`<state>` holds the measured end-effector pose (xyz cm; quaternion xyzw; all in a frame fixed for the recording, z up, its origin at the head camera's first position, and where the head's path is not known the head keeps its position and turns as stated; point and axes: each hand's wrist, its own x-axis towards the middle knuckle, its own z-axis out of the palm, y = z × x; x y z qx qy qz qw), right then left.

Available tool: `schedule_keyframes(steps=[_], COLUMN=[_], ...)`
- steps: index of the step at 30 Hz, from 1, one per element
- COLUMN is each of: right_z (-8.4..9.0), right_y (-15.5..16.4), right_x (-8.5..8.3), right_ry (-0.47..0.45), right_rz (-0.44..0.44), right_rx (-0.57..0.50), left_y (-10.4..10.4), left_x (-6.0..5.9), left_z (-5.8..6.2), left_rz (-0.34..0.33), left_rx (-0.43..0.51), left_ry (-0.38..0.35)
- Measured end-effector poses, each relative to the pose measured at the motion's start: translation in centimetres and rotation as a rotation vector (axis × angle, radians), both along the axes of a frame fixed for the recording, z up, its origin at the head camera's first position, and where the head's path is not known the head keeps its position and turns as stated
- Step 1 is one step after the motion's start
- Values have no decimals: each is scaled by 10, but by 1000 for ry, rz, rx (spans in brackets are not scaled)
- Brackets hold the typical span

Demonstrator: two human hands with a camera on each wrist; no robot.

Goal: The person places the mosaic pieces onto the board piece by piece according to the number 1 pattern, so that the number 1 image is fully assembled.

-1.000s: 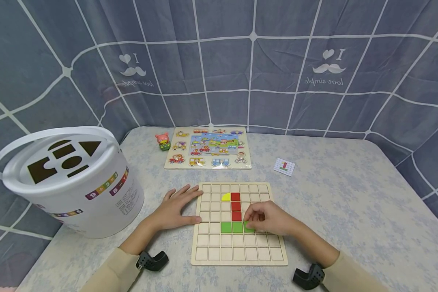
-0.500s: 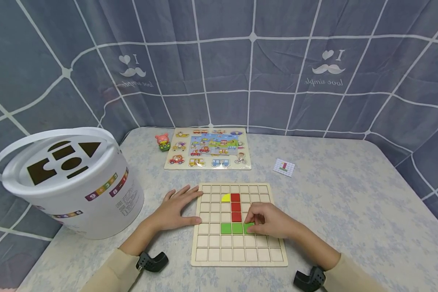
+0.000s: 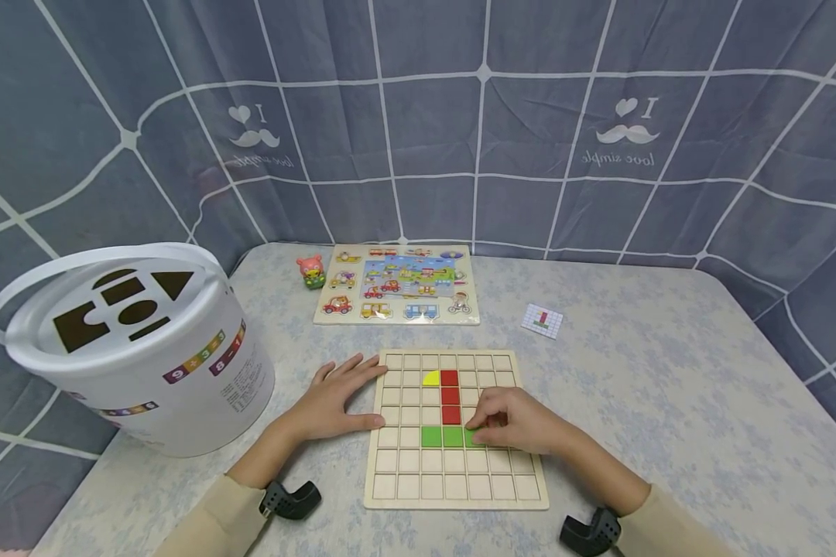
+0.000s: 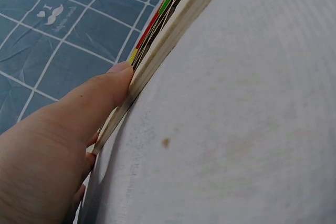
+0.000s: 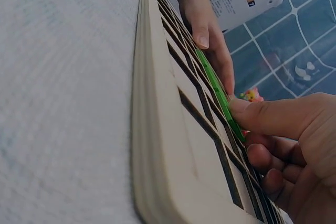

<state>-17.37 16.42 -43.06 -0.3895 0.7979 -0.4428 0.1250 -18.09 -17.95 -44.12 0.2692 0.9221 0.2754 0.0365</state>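
Note:
A wooden grid board (image 3: 456, 486) lies on the table before me. My left hand (image 3: 336, 400) rests at its left edge with fingers spread; in the left wrist view the thumb (image 4: 113, 85) touches the board's rim. With thumb and fingertips my right hand (image 3: 519, 422) pinches a green square tile (image 3: 470, 438), which sits at the right end of a green row and is partly hidden by the fingers. Two more green tiles (image 3: 442, 436) lie left of it. Above them stands a column of red tiles (image 3: 450, 395), with a yellow rounded piece (image 3: 432, 378) beside the top one.
A white bucket (image 3: 244, 387) with shape holes in its lid stands at the left. Behind the board lie a picture puzzle (image 3: 390, 310) and a small gridded card (image 3: 553, 325). A pink-headed figurine (image 3: 310, 271) stands by the puzzle. A checked curtain (image 3: 432, 131) hangs behind the table.
My right thumb and fingers have shifted slightly on the green tile at the right end of the row. The left hand has stayed at the board's edge.

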Motion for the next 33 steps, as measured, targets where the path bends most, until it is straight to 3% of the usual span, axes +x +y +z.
schedule_keyframes(steps=[14,27,33], right_z=[1,7,16], right_y=[1,8,22], right_x=[-1,-4,-8], right_ry=[-29,-77,-45], right_rz=[-21,-121,-178], right_rx=[-26,-44,-32], left_y=[1,0,2], left_x=[-2,-2,-2], left_z=[1,0,0], left_rz=[-2,-4,-11], left_rx=[-2,-3,4], left_ry=[-1,2,-3])
